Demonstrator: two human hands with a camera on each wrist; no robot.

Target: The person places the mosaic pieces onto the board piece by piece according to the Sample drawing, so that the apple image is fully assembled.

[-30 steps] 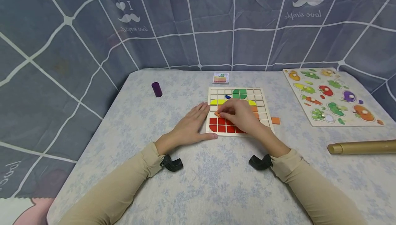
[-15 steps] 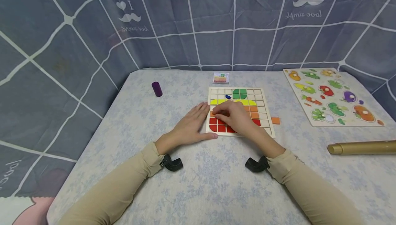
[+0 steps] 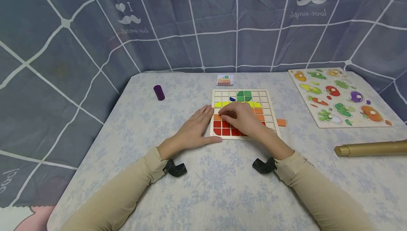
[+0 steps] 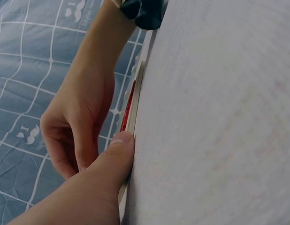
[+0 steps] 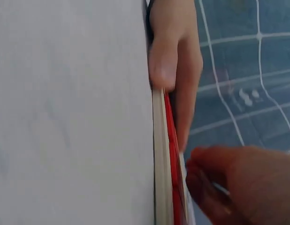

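A wooden grid board (image 3: 264,99) lies on the table, with red, orange, yellow and green tiles in its cells and a small blue piece (image 3: 232,99) near the top. My left hand (image 3: 194,128) is flat, fingers along the board's left edge and thumb at its lower left corner. Over the middle of the board, my right hand (image 3: 243,118) bends its thumb and fingers together at an orange tile (image 3: 217,117) in the leftmost column, pinching at it. Some tiles are hidden beneath that hand. In the right wrist view, the right fingertips (image 5: 194,161) are close over the board.
One loose orange tile (image 3: 281,122) lies right of the board. A small pattern card (image 3: 225,80) sits behind it, and a purple cylinder (image 3: 159,92) stands to the left. A vegetable puzzle board (image 3: 321,109) and a gold tube (image 3: 372,148) are at the right.
My right hand has moved left across the board, bringing the orange tile into the leftmost column. The left hand has stayed at the board's edge, and the head view has shifted slightly.
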